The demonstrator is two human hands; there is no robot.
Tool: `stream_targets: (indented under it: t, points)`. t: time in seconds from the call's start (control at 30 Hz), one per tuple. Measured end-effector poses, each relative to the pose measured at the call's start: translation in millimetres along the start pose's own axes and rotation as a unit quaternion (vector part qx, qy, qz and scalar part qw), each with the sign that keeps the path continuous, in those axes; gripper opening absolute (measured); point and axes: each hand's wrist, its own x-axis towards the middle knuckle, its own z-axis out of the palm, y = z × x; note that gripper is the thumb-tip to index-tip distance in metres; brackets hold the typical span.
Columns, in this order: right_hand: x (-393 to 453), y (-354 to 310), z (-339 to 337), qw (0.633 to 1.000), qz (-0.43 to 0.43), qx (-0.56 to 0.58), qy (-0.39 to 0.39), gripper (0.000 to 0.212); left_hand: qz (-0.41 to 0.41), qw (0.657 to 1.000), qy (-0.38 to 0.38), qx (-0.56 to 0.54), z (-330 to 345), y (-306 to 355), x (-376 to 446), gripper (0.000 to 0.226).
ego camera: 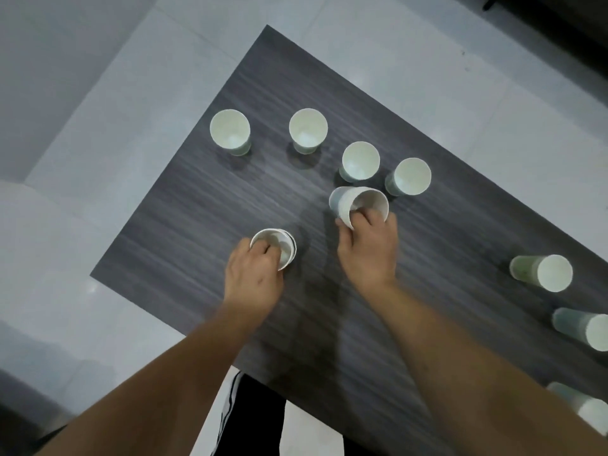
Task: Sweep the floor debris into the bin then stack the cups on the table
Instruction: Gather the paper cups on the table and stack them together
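Observation:
My left hand (251, 278) grips a short stack of white paper cups (279, 246) that stands on the dark wood-grain table (184, 225), fingers over its rim. My right hand (368, 248) holds a single paper cup (352, 200) tilted on its side just above the table, fingers inside the rim. Several loose cups stand upright beyond the hands: one at the far left (230, 131), one beside it (308, 129), and two close together (360, 161) (409, 177) right behind the tilted cup.
Three more cups stand along the table's right side (543, 273) (582, 327) (582, 406). Pale tiled floor (98, 126) surrounds the table. A dark piece of furniture (559, 21) fills the top right corner. My legs show under the table's near edge.

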Motion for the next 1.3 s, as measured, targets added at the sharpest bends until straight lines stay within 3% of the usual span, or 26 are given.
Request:
stream_targets:
  t: [0.07, 0.13, 0.2, 0.3, 0.43, 0.47, 0.53, 0.6, 0.67, 0.77, 0.83, 0.93, 1.03, 1.1, 1.2, 1.23, 1.3]
  points:
    - [12, -9, -9, 0.995, -0.006, 0.022, 0.094, 0.017, -0.006, 1.0, -0.031, -0.001, 1, -3, -2, 0.019]
    - [35, -13, -12, 0.994, 0.01, -0.001, 0.109, 0.018, -0.006, 0.998, -0.057, -0.009, 3, -4, 1, 0.018]
    - [58, -13, -8, 0.997, 0.015, -0.064, 0.04, 0.02, -0.012, 0.999, -0.036, -0.03, 1, -3, 8, 0.014]
    - [80, -14, 6, 0.988, 0.037, -0.106, -0.109, 0.026, -0.038, 0.992, 0.092, -0.081, -11, -2, 24, 0.014]
    - [91, -19, 20, 0.978, 0.075, -0.106, -0.161, 0.031, -0.102, 0.959, 0.223, -0.14, -48, -13, 69, 0.015]
    - [91, -22, 19, 0.984, 0.077, -0.098, -0.126, 0.03, -0.111, 0.951, 0.247, -0.149, -59, -16, 82, 0.015]
    - [89, -30, 12, 0.996, 0.075, -0.027, 0.027, 0.026, -0.127, 0.937, 0.282, -0.163, -79, -22, 104, 0.015]
    - [91, -43, 3, 0.985, 0.031, 0.05, 0.162, 0.025, -0.138, 0.929, 0.303, -0.159, -92, -27, 119, 0.015]
    - [99, -57, 2, 0.983, -0.026, 0.074, 0.168, 0.026, -0.14, 0.941, 0.278, -0.134, -95, -32, 129, 0.014]
    - [112, -71, 18, 0.996, -0.086, 0.008, 0.033, 0.025, -0.138, 0.97, 0.186, -0.078, -86, -44, 141, 0.02]
    - [116, -73, 31, 0.993, -0.078, -0.044, -0.083, 0.027, -0.14, 0.983, 0.113, -0.044, -75, -53, 146, 0.027]
    - [115, -70, 43, 0.984, -0.049, -0.069, -0.153, 0.031, -0.163, 0.985, 0.03, -0.056, -62, -63, 149, 0.034]
    - [104, -70, 37, 0.991, -0.036, -0.063, -0.11, 0.028, -0.124, 0.992, -0.01, 0.009, -55, -67, 154, 0.023]
    - [93, -61, 20, 1.0, -0.005, -0.02, 0.005, 0.022, -0.099, 0.993, -0.039, 0.044, -55, -63, 154, 0.015]
    - [77, -28, -12, 0.981, 0.089, -0.03, 0.171, 0.022, -0.011, 0.995, -0.056, 0.084, -52, -40, 145, 0.016]
    - [72, -15, -21, 0.973, 0.132, -0.045, 0.182, 0.024, 0.025, 0.994, -0.063, 0.091, -49, -28, 139, 0.018]
    - [61, 11, -30, 0.967, 0.205, -0.073, 0.135, 0.028, 0.062, 0.992, -0.077, 0.083, -42, 0, 128, 0.021]
